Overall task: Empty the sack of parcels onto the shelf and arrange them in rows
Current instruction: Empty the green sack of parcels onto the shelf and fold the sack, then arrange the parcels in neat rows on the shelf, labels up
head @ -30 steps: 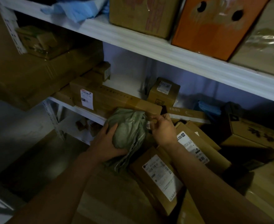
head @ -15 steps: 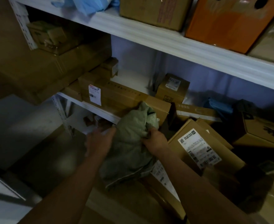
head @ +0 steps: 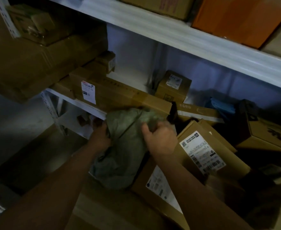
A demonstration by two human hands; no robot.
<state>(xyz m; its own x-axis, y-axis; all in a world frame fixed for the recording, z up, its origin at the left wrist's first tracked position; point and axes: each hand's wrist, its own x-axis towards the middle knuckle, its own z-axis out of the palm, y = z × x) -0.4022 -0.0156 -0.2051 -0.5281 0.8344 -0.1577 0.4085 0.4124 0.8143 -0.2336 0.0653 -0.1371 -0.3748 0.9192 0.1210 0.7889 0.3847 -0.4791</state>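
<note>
- At the front edge of the white metal shelf (head: 80, 103), a limp grey-green woven sack (head: 124, 146) hangs crumpled between both hands.
- Left hand (head: 101, 136) grips the sack's left side; right hand (head: 159, 140) clutches its bunched top.
- The sack looks nearly or fully empty.
- Brown cardboard parcels with white labels (head: 207, 156) lie tumbled at odd angles to the right, overlapping.
- Emptying seems done; arranging in rows is still ahead, judging by the jumble.
</note>
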